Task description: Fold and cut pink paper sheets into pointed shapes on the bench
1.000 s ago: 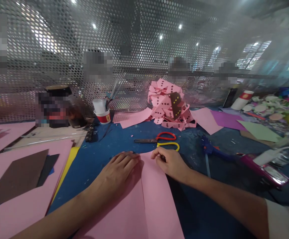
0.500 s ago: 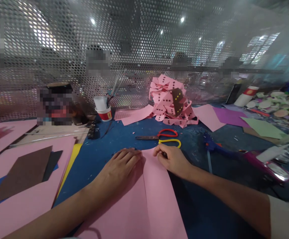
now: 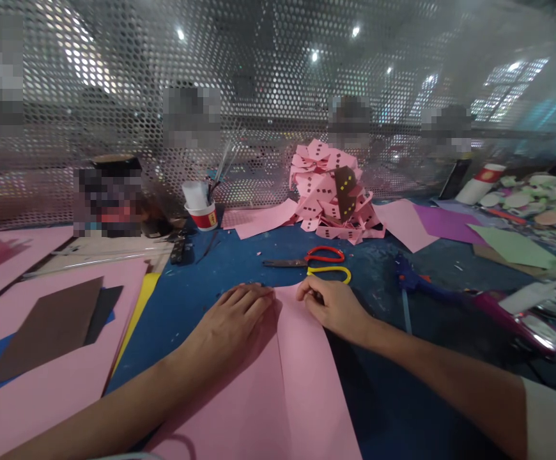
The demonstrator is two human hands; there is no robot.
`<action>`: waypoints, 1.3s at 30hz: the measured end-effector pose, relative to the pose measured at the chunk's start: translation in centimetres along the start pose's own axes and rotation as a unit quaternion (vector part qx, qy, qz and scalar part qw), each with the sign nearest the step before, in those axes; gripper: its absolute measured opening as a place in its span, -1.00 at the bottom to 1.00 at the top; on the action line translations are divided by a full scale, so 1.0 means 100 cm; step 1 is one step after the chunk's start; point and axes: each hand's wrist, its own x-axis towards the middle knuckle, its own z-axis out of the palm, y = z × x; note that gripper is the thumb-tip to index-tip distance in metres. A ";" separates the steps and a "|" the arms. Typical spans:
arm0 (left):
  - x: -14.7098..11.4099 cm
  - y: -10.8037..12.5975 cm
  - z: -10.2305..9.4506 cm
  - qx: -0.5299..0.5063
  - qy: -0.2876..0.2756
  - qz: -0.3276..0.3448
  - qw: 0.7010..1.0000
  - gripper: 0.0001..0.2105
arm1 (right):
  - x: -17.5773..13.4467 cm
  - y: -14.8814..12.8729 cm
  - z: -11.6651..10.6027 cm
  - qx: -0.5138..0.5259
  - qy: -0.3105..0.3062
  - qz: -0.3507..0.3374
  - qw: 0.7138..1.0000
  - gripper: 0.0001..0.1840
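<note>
A long sheet of pink paper [image 3: 301, 370] lies before me on the blue table, with a crease or edge line running down it. Flat on its far left part rests my left hand [image 3: 242, 313], fingers stretched out. My right hand [image 3: 328, 303] pinches the far right corner of the same paper between curled fingers. Just beyond the hands lie scissors [image 3: 307, 263] with one red and one yellow handle loop, their blades pointing left. Behind them stands a heap of folded pink paper pieces [image 3: 323, 191] with dark square dots and one brown piece.
To the left are pink sheets [image 3: 57, 409] with a brown sheet [image 3: 48, 332] on top. A paper cup [image 3: 204, 217] holding tools stands at the back. A blue glue gun [image 3: 412, 281] lies right of my hand. Behind everything rises a perforated metal screen [image 3: 268, 76].
The view has shifted very slightly. Both hands stay where they were on the pink paper, and nothing else visibly moves.
</note>
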 end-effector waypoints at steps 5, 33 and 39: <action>-0.001 -0.003 0.002 -0.001 -0.005 0.007 1.000 -0.73 | 0.000 0.001 0.000 -0.006 0.001 -0.007 1.000 -0.81; 0.008 -0.017 -0.012 -0.423 0.010 -0.314 0.850 -0.64 | -0.001 -0.001 -0.006 0.155 0.056 -0.031 0.986 -0.65; 0.015 -0.017 -0.014 -0.519 0.002 -0.362 0.774 -0.62 | 0.002 0.000 -0.012 0.124 0.048 -0.028 0.991 -0.63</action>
